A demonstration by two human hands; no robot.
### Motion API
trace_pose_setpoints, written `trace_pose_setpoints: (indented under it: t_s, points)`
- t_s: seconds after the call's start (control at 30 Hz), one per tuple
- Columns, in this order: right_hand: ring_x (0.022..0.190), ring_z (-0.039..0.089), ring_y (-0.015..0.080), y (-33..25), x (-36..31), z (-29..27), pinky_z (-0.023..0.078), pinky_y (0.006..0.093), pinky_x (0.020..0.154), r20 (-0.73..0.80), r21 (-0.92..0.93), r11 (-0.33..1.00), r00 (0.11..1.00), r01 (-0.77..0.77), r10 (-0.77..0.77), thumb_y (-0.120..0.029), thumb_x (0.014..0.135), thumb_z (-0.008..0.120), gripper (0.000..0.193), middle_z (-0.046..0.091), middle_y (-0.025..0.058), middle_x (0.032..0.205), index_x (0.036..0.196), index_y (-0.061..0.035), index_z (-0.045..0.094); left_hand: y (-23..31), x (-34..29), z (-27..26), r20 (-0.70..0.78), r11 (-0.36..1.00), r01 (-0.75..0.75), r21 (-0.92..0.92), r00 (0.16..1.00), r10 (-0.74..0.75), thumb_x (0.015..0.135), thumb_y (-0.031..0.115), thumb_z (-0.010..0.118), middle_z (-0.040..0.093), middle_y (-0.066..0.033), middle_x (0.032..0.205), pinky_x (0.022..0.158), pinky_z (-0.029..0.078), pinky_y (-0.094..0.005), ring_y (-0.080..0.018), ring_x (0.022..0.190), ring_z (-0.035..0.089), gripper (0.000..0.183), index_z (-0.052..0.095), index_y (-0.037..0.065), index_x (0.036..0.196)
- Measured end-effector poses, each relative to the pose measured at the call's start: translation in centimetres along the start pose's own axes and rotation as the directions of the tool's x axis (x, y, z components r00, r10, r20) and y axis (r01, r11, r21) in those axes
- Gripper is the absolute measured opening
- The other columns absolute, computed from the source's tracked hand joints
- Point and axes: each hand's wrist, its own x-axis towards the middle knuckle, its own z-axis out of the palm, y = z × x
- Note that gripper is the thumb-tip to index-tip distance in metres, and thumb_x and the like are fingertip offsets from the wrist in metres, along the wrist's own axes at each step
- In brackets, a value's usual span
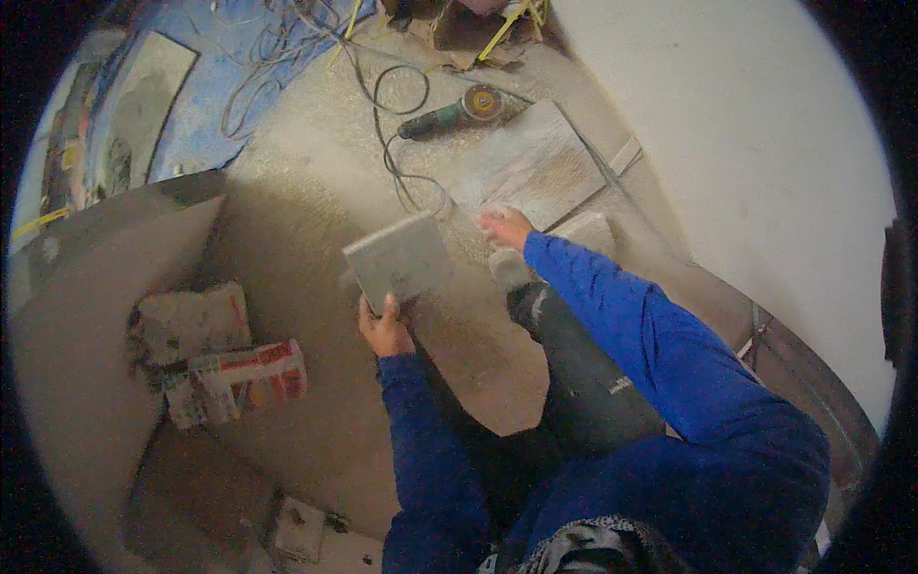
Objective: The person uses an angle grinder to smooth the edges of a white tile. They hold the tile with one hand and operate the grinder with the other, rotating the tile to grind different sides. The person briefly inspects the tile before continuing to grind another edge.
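Observation:
My left hand [384, 330] grips a grey rectangular tile piece [409, 256] by its near edge, thumb on top, holding it tilted above the dusty floor. To its right, my right hand [505, 228] reaches over the near corner of a larger tile [537, 158] with pale, streaked dust on it. The fingers of that hand are loosely bent and apart, with nothing visible in them; they are somewhat blurred. Beyond both hands lies a green angle grinder [445, 117] with its round disc toward the right and its cord trailing near the tile.
A white wall [727, 124] rises on the right. Cables [273, 57] lie over blue sheeting [210, 96] at the far left. A crumpled bag [249, 378] with red print sits at the left. My shoe [524, 304] stands beside a small tile offcut [585, 232].

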Motion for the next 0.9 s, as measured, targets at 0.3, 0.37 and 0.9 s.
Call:
trace_pose_setpoints:
  t_s: [0.3, 0.37, 0.9]
  points:
    - [0.076, 0.060, 0.0225, -3.8, 23.0, 6.6, 0.049, 0.0355, 0.067, -0.347, 0.094, 0.992, 0.931, -0.083, 0.111, -0.046, 0.073, 0.072, 0.065, 0.062, 0.0151, 0.094, 0.109, 0.0053, 0.054, 1.2, 21.3, 2.1, -0.097, 0.979, -0.099, -0.178, 0.992, 0.082, 0.086, 0.005, 0.059, 0.059, -0.0175, 0.106, 0.063, 0.058, -0.0407, -0.0305, 0.081, 0.065, 0.043, 0.041, -0.003, 0.125]
    - [0.092, 0.061, 0.0280, -6.2, 25.7, 7.1, 0.048, 0.0378, 0.080, -0.335, 0.147, 0.974, 0.918, -0.171, 0.211, -0.048, 0.076, 0.069, 0.072, 0.059, 0.0173, 0.112, 0.122, 0.0037, 0.050, 2.0, 25.0, 1.6, -0.073, 0.976, -0.117, -0.184, 0.992, 0.105, 0.086, 0.006, 0.059, 0.059, -0.0190, 0.107, 0.063, 0.058, -0.0420, -0.0321, 0.082, 0.065, 0.045, 0.039, -0.003, 0.126]
    - [0.064, 0.056, 0.0190, -2.2, 27.4, 3.8, 0.047, 0.0377, 0.058, -0.323, 0.647, 0.720, 0.945, 0.253, -0.042, -0.022, 0.071, 0.068, 0.025, 0.059, 0.0060, 0.075, 0.089, -0.0069, 0.059, -2.2, 41.5, 8.6, 0.493, 0.932, -0.277, -0.232, 0.793, 0.358, 0.089, 0.008, 0.056, 0.057, -0.0195, 0.115, 0.076, 0.055, -0.0456, -0.0370, 0.092, 0.063, 0.046, 0.037, 0.004, 0.131]
